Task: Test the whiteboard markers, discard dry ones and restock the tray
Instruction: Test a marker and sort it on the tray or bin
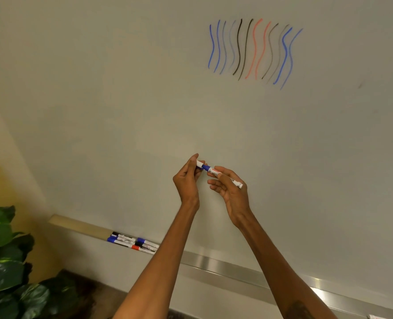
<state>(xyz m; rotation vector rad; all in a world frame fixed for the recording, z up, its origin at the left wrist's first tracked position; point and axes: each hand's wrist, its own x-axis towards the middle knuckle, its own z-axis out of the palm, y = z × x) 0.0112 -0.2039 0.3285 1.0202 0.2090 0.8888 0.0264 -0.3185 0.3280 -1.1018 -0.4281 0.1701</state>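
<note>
A whiteboard fills most of the view, with a leafy plant at its lower left corner and a row of wavy blue, black and red test lines near its top. Along its lower edge runs the metal tray, where a small cluster of capped markers lies toward the left end. Both hands are raised in front of the board, well above the tray, sharing one blue marker: the left hand pinches one end in its fingertips, and the right hand curls its fingers round the white barrel.
</note>
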